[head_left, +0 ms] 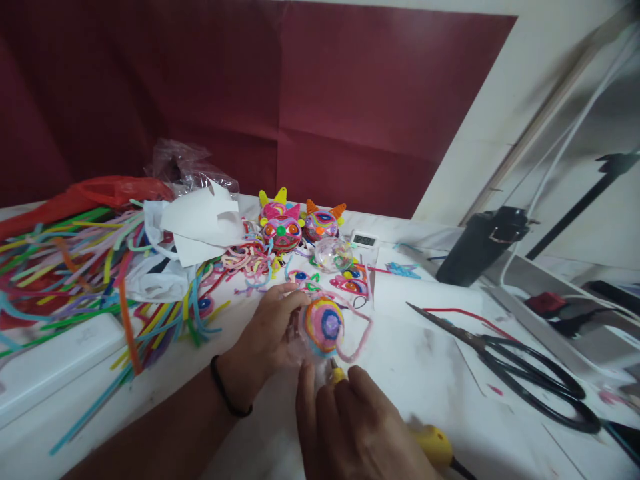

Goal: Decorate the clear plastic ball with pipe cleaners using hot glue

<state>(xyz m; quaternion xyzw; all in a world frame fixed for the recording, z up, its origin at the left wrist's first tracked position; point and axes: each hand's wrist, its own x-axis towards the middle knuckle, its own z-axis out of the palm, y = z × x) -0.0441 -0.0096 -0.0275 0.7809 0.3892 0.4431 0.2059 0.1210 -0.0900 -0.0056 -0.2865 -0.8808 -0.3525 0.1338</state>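
I judge gluing is under way: my left hand (267, 333) pinches the coiled ball (324, 327) at its fingers; right hand (353, 427) grips the glue gun (434, 445) (nozzle just below); next needs steady aim.

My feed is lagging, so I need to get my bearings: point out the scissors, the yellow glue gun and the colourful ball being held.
scissors (537, 373): head view, on the black handle loops.
yellow glue gun (434, 445): head view, on its yellow body behind the right hand.
colourful ball (324, 325): head view, on its spiral-patterned face.
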